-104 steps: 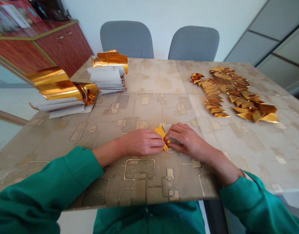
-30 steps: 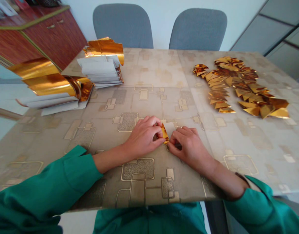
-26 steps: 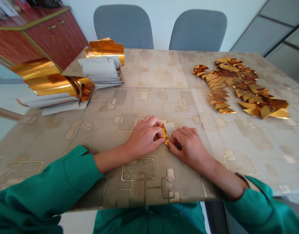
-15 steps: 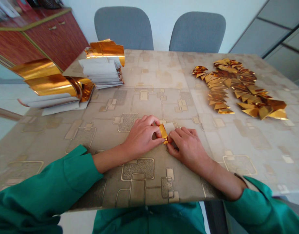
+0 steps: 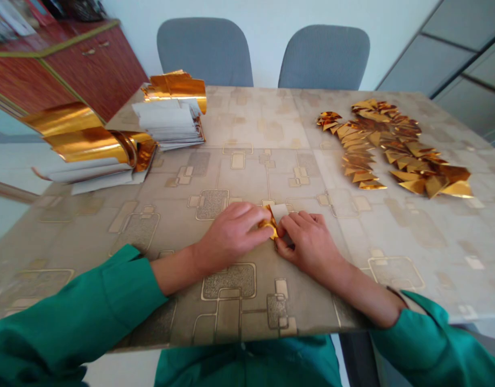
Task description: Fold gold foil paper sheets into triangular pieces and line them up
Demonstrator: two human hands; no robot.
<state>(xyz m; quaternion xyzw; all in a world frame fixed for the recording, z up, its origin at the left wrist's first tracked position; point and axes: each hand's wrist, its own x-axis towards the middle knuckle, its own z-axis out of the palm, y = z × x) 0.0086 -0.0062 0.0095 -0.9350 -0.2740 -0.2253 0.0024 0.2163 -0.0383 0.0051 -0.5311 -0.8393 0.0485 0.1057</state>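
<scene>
A white wall [image 5: 267, 32] closes off the room, with a grey chair [image 5: 205, 51] and a second grey chair [image 5: 324, 56] at the far side of the bench [image 5: 251, 129], straight out beyond the fingers of my left hand [image 5: 235, 231] and right hand [image 5: 310, 239]. Far past the left fingers I see a reddish wooden cabinet [image 5: 102, 70]; far past the right ones, grey panels [image 5: 449, 27]. I have the left thumb and forefinger brought nearly together, pinching a small sheet of gold foil paper [image 5: 278, 210] low at the bench top between the hands. The right fingers are curled in, tips close together on the sheet's right edge, its pale side showing just beyond them. Fingertips cover much of the sheet, so I cannot make out its exact folds. Beyond and left of the left fingers, well apart, lie a curling stack of gold foil sheets [image 5: 90, 145] and, farther out, a white-backed stack [image 5: 170, 121]. Beyond and right of the right fingers, well apart, folded gold foil pieces [image 5: 356, 141] spread in overlapping rows. A green sleeve [image 5: 134, 279] runs back from the left fingers.
</scene>
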